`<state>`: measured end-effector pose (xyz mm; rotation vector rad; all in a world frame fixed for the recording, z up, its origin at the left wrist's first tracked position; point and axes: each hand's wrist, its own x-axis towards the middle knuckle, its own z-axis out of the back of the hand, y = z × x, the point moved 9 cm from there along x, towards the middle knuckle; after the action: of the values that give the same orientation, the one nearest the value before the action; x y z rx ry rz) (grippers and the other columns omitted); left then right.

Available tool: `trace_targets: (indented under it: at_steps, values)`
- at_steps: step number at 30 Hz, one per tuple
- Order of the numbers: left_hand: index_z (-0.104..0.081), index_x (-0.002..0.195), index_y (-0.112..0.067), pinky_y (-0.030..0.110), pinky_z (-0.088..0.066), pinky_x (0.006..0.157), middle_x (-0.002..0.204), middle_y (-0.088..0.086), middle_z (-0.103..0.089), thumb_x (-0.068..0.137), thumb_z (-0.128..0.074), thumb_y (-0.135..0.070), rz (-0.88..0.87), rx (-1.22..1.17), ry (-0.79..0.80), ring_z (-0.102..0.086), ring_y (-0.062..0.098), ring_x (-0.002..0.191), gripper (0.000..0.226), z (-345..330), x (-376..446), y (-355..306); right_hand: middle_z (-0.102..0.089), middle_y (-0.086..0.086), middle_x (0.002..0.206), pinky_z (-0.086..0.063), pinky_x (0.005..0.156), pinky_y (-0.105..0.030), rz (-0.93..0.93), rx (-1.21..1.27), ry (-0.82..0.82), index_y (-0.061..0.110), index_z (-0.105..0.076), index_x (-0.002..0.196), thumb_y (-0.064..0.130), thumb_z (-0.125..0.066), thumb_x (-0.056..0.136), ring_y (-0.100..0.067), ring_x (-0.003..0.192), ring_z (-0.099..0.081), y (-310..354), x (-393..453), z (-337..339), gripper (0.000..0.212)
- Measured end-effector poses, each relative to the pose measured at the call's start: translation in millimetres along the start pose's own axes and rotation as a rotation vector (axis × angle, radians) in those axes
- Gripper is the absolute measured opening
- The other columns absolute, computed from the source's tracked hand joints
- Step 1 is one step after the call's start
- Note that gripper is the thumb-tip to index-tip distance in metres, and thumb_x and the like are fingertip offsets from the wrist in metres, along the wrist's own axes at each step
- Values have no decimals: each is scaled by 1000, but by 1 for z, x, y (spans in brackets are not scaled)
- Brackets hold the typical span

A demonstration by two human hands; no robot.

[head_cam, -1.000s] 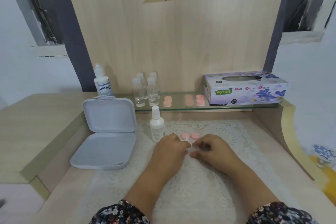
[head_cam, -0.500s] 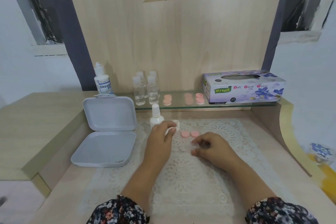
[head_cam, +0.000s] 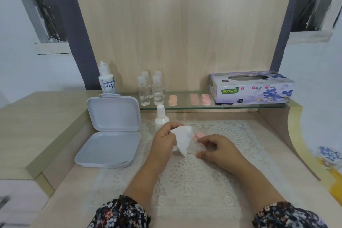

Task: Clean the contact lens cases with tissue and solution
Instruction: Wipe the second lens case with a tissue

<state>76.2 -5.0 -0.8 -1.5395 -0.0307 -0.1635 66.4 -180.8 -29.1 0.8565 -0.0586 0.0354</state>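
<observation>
While the left hand (head_cam: 163,141) pinches a white tissue (head_cam: 182,139) between thumb and fingers and holds it up a little above the lace mat (head_cam: 187,176), the right hand (head_cam: 215,147) rests on the mat with its fingers curled. It seems to hold something small and clear at the fingertips, probably a part of a lens case, but this is too blurred to say for sure. A pink lens case (head_cam: 199,135) lies on the mat just behind the two hands, partly hidden by the tissue.

The step in hand seems to be the wiping: the tissue is ready, and the case part is near it. The next move probably calls for bringing the tissue to the case and turning it inside the small cup, with the right hand keeping the piece steady.

The small white bottle (head_cam: 161,117) stands upright just behind the left hand, so the solution is within easy reach. More pink cases (head_cam: 200,99) wait on the glass shelf (head_cam: 240,106), between the clear bottles (head_cam: 150,89) and the tissue box (head_cam: 251,89). An open grey box (head_cam: 111,131) lies to the left of the mat.
</observation>
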Motion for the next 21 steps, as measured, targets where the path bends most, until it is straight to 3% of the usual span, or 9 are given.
trace_targets:
  at_steps: [4, 7, 10, 13, 17, 21]
  values:
    - [-64, 98, -20, 15, -45, 58, 94, -3, -66, 84, -37, 13, 8, -24, -13, -59, 3, 78, 45, 0, -1, -1, -61, 15, 100, -47, 87, -25, 7, 65, -8, 34, -64, 118, 33, -85, 67, -3, 93, -57, 1, -2, 2, 55]
    - [-61, 103, -25, 20, -50, 66, 104, 3, -67, 89, -45, 9, -45, -7, -26, -63, 8, 88, 40, 0, 0, -1, -59, 16, 102, -46, 82, -25, 33, 72, -40, 38, -61, 115, 37, -85, 66, -3, 92, -54, 6, -6, 5, 55]
    - [-62, 104, -26, 26, -54, 74, 102, 5, -67, 90, -55, 3, -111, 21, -66, -64, 16, 91, 33, 3, 0, -4, -59, 20, 99, -41, 74, -20, 115, 31, -103, 39, -61, 99, 46, -83, 64, 1, 89, -53, 18, -9, 9, 42]
    - [-62, 102, -25, 34, -54, 80, 97, 6, -65, 88, -62, 0, -159, 32, -92, -63, 22, 90, 29, 3, 1, -7, -60, 21, 90, -38, 82, -24, 225, -29, -171, 36, -62, 85, 50, -79, 68, 5, 89, -50, 31, -12, 10, 27]
    - [-59, 94, -21, 30, -53, 78, 91, 0, -62, 82, -68, 1, -215, 45, -114, -60, 16, 84, 26, 2, 0, -10, -59, 20, 82, -33, 92, -31, 321, -89, -224, 32, -65, 78, 37, -73, 80, 5, 88, -50, 41, -15, 8, 10]
    - [-54, 81, -23, 21, -47, 69, 82, -6, -58, 84, -65, 2, -275, 150, -189, -53, 5, 72, 27, 7, -4, -15, -58, 17, 79, -39, 88, -35, 334, 25, -289, 29, -57, 72, 21, -68, 83, -4, 83, -53, 42, -19, 15, 17]
